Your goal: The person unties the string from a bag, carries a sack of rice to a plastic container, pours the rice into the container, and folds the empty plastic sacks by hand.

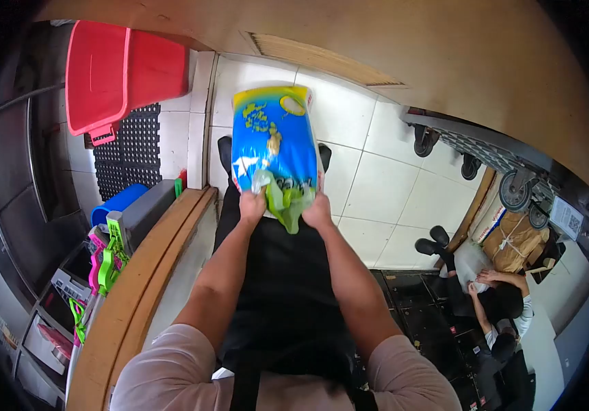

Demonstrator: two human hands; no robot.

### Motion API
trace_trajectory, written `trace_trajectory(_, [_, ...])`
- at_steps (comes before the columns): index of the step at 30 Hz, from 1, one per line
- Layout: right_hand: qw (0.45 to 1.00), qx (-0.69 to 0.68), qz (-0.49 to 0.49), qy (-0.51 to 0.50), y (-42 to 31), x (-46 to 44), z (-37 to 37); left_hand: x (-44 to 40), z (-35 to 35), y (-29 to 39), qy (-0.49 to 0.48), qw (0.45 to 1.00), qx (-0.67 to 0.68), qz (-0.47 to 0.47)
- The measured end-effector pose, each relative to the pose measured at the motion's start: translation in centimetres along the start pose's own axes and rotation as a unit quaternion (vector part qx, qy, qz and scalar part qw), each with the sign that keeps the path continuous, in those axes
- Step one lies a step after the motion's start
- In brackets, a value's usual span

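A large blue and yellow plastic sack (253, 147) with printed pictures is in front of my legs, above the white tiled floor. My left hand (252, 207) is closed on the left corner of its near end. On the opposite corner, my right hand (317, 211) grips the sack in the same way. Between the two hands a crumpled green and whitish plastic flap (282, 205) sticks out towards me. The sack's contents are hidden. Dark shoes show partly at both sides of it.
A red tub (157, 65) stands at upper left near a black perforated mat (126, 147). Green and pink mop handles (107, 267) lean by a wooden door frame (137, 294). Wheeled racks (515, 188) line the right. A co-worker (506, 308) handles a whitish bag at lower right.
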State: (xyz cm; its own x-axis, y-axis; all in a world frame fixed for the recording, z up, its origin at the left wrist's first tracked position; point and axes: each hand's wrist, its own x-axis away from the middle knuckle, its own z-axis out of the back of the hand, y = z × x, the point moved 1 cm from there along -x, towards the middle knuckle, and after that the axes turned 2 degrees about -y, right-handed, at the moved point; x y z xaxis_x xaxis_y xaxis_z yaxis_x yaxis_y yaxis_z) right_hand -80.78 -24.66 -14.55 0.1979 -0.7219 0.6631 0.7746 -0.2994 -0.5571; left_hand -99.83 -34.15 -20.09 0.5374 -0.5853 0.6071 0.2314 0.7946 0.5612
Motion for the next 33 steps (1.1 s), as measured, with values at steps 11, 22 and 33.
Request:
trace_trajectory(11, [0.986,-0.166,-0.011,-0.014,-4.6,-0.1,6.3,0.7,3.0,9.3,-0.026,0.986,0.162,0.017])
trace_trajectory(22, [0.967,0.069,0.211,-0.125,-11.5,0.8,2.9,-3.3,-0.3,5.7,-0.141,0.791,0.551,0.226])
trace_trajectory(33, [0.98,0.001,0.199,-0.014,-8.9,-3.0,0.8,1.8,7.0,7.1,-0.185,0.929,-0.123,-0.297])
